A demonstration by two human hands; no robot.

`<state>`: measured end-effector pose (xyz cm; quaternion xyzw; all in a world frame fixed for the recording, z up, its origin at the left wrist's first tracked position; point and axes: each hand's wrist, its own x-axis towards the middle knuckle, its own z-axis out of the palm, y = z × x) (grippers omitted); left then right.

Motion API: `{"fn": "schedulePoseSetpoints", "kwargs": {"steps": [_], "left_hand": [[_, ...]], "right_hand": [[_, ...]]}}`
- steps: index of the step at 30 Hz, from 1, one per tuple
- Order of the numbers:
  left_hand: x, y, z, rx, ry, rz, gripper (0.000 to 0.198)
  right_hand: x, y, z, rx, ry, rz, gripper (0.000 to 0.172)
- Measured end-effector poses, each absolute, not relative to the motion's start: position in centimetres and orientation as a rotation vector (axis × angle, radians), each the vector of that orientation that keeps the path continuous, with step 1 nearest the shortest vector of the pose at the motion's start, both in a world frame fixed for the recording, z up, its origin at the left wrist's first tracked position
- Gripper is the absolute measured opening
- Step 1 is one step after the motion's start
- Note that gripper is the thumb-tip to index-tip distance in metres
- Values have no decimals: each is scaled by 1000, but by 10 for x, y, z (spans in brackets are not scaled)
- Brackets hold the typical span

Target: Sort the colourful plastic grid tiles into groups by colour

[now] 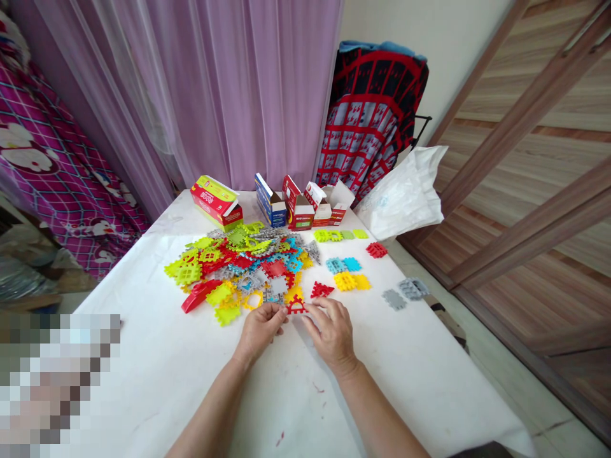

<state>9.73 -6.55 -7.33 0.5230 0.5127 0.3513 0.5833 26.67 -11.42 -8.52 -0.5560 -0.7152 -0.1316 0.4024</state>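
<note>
Between my hands a red triangular interlocking toy piece (296, 306) with toothed edges and a cut-out middle is held just above the table. My left hand (261, 329) pinches its left corner between thumb and fingers. My right hand (333, 331) is at its right side, thumb and fingers apart; whether a fingertip touches the edge I cannot tell. Just beyond my right hand lies a small stack of red triangular pieces (322, 290). Ahead of my left hand spreads a large mixed pile of toothed pieces (258, 270) in green, red, grey, blue and yellow.
Sorted groups lie to the right: yellow pieces (346, 281), blue pieces (338, 265), green pieces (329, 235), red pieces (377, 249) and grey pieces (413, 289). Opened cardboard boxes (298, 210) line the far edge, with a white bag (405, 197) beside them. A white cloth covers the table (157, 375).
</note>
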Motion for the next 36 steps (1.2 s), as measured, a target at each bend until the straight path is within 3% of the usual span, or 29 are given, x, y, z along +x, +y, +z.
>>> {"fn": "schedulePoseSetpoints", "kwargs": {"steps": [11, 19, 25, 36], "left_hand": [[103, -71, -80, 1366, 1163, 834, 38], [101, -69, -73, 1316, 1204, 875, 41], [102, -69, -78, 1367, 1217, 866, 40], [102, -69, -81, 1372, 1210, 859, 39]], "right_hand": [[261, -117, -81, -1494, -1979, -380, 13], [337, -88, -63, -1603, -2145, -455, 16], [364, -68, -53, -1558, -2516, -329, 11], [352, -60, -59, -1604, -2608, -287, 9]]}}
